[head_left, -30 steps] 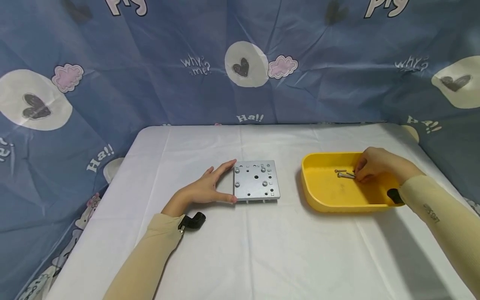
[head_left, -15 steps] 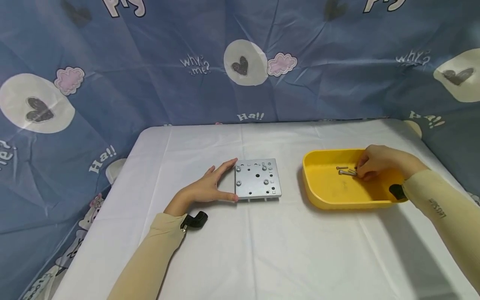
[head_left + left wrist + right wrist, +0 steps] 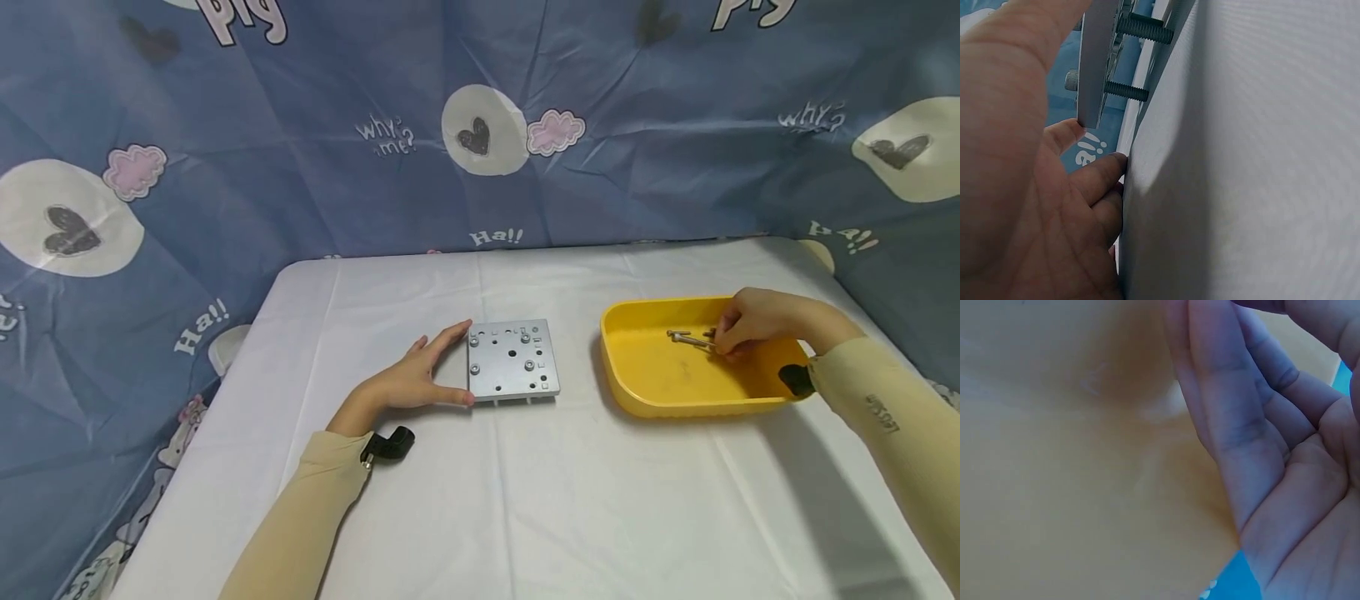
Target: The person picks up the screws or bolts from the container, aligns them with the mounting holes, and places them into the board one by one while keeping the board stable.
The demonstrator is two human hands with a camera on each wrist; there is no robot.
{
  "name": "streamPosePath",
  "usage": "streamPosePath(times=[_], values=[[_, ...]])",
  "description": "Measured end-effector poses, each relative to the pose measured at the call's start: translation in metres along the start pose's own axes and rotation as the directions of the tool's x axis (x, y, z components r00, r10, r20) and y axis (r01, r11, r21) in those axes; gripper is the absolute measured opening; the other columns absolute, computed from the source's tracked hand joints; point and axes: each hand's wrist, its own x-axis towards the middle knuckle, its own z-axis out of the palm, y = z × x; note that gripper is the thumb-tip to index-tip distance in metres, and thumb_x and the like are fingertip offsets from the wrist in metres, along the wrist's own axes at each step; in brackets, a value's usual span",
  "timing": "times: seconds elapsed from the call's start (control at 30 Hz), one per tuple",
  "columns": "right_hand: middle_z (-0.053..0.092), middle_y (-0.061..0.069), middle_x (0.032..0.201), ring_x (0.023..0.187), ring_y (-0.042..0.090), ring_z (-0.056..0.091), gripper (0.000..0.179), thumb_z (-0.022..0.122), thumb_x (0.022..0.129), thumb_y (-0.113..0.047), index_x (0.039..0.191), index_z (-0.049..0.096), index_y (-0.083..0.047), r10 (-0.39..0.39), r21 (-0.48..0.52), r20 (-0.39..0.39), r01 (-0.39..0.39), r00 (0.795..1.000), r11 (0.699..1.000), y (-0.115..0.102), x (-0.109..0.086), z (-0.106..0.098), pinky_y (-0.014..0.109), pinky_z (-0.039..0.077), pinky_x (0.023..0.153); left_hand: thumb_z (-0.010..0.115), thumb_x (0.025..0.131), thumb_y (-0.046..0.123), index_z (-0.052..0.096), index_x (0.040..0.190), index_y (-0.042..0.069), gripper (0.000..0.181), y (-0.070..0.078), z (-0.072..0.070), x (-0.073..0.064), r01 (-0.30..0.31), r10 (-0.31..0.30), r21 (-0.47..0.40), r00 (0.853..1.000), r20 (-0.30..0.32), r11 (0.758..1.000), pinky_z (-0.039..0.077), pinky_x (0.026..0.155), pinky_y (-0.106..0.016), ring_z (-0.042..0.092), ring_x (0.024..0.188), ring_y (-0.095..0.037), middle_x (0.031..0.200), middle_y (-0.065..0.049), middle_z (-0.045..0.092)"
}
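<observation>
A square silver metal plate point(image 3: 513, 360) with several drilled holes lies mid-table. Screws point(image 3: 529, 365) pass through it, and threaded shanks point(image 3: 1127, 91) stick out underneath in the left wrist view. My left hand point(image 3: 397, 382) holds the plate's left side, thumb at the near corner and index finger at the far one. Over on the right, my right hand point(image 3: 757, 323) reaches into a yellow tray point(image 3: 622, 392), fingers curled. Its thumb and index finger pinch at the end of a screw point(image 3: 690, 339) among other small screws. The right wrist view leaves these fingertips out of frame.
A white cloth point(image 3: 600, 500) covers the table. Behind and to the left hangs a blue printed curtain point(image 3: 337, 183). The tray's raised rim surrounds my right hand, and a black wrist device point(image 3: 390, 444) sits on my left sleeve.
The screws in the tray have shifted and turned slightly at my right fingertips. My left hand and the plate keep their place; the head view has moved a little.
</observation>
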Motion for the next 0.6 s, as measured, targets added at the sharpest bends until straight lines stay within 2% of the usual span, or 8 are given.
streamPosePath(times=[0.2,0.37,0.6], values=[[0.074,-0.003,0.080,0.079,0.012,0.063,0.020,0.079,0.096,-0.020,0.097,0.075,0.000,0.014,0.052,-0.017,-0.013,1.000,0.999,0.0064,-0.0037,-0.0061,0.020,0.055,0.072,0.091,0.084,0.052,0.013,0.174,0.032,0.121,0.0030,-0.0003,0.0007,0.007,-0.007,0.014,1.000,0.009,1.000,-0.007,0.138,-0.059,0.012,0.169,-0.032,0.182,-0.003,0.018],[0.075,-0.003,0.082,0.080,0.011,0.063,0.023,0.078,0.098,-0.022,0.099,0.076,0.001,0.000,0.063,-0.064,0.004,0.998,0.998,0.0065,-0.0096,-0.0082,0.019,0.057,0.072,0.091,0.083,0.052,0.013,0.174,0.032,0.121,0.0031,-0.0003,0.0011,0.007,-0.008,0.008,1.000,0.013,1.000,-0.008,0.138,-0.057,0.012,0.169,-0.029,0.182,-0.003,0.018],[0.073,-0.001,0.084,0.080,0.011,0.062,0.023,0.075,0.101,-0.019,0.102,0.075,0.003,-0.013,0.085,-0.105,0.022,0.994,0.996,0.0044,-0.0102,-0.0102,0.018,0.058,0.073,0.090,0.084,0.052,0.013,0.174,0.032,0.121,0.0040,-0.0032,0.0007,0.006,-0.006,0.008,1.000,0.019,1.000,-0.008,0.138,-0.056,0.012,0.170,-0.029,0.182,-0.003,0.018]])
